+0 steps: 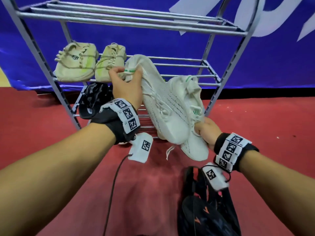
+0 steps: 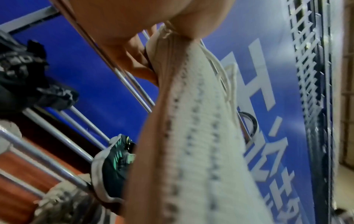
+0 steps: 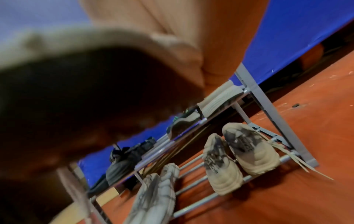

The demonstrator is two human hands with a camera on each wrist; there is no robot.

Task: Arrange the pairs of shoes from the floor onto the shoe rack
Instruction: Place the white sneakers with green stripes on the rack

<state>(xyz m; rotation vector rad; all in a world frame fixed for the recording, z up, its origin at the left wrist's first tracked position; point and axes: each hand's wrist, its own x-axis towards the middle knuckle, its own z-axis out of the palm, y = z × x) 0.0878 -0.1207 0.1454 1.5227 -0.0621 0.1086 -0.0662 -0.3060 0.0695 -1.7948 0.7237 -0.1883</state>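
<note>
A pair of white knit sneakers hangs in front of the grey metal shoe rack [image 1: 129,23], by its middle shelf [image 1: 184,66]. My left hand [image 1: 127,74] grips the heel collar of one white sneaker [image 1: 158,99], toe pointing down; up close the left wrist view shows this sneaker [image 2: 191,121] under my curled fingers [image 2: 138,60]. My right hand [image 1: 203,129] holds the second white sneaker [image 1: 196,150] near its laces, just right of the first. The right wrist view is mostly dark and blurred by the held shoe.
A cream and yellow pair [image 1: 76,65] sits at the left of the middle shelf. A black shoe [image 1: 92,99] lies on the shelf below. Beige shoes [image 3: 249,148] rest on the bottom bars. Black shoes with orange marks [image 1: 204,215] lie on the red floor [image 1: 264,116].
</note>
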